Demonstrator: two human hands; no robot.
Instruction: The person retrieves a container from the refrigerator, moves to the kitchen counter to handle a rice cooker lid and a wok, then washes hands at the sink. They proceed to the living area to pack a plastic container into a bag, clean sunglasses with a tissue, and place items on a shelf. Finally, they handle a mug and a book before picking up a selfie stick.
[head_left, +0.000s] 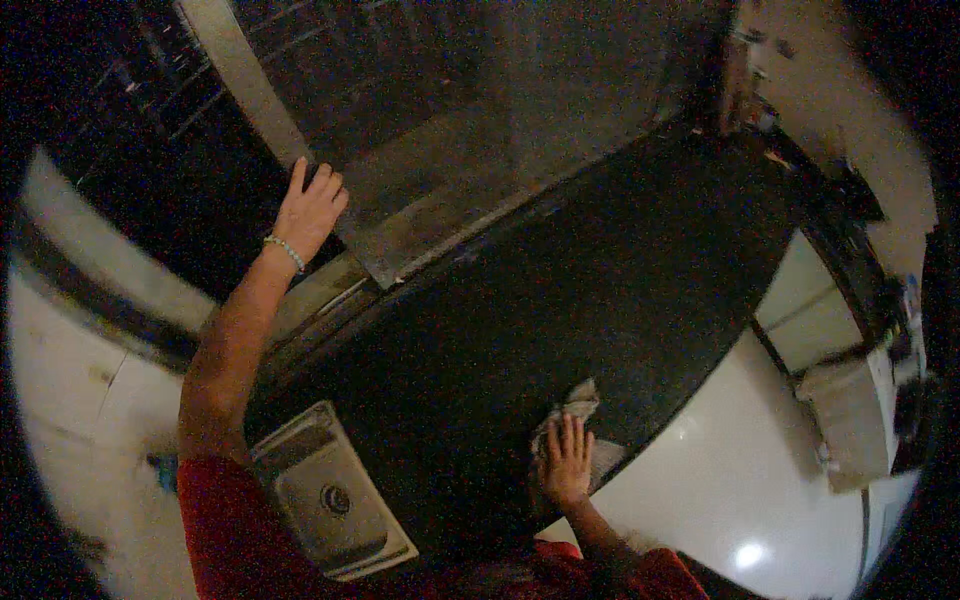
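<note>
My left hand (311, 214), with a beaded bracelet at the wrist, is raised to the light frame (247, 79) of a window panel. Its fingers are spread against the frame's edge; the palm side is hidden. Lower down, my right hand (570, 457) lies flat on a crumpled light cloth (583, 394), pressing it to a dark countertop (510, 330) near the front edge. Part of the cloth sticks out past the fingertips and beside the palm.
A steel sink (330, 495) with a round drain is set into the counter at the lower left. Behind the counter stands a dim glass pane (480, 112). Blurred items (757, 112) crowd the far right corner. Glossy white floor (720, 465) shows beyond the counter's front edge, with a cardboard-coloured box (847, 420).
</note>
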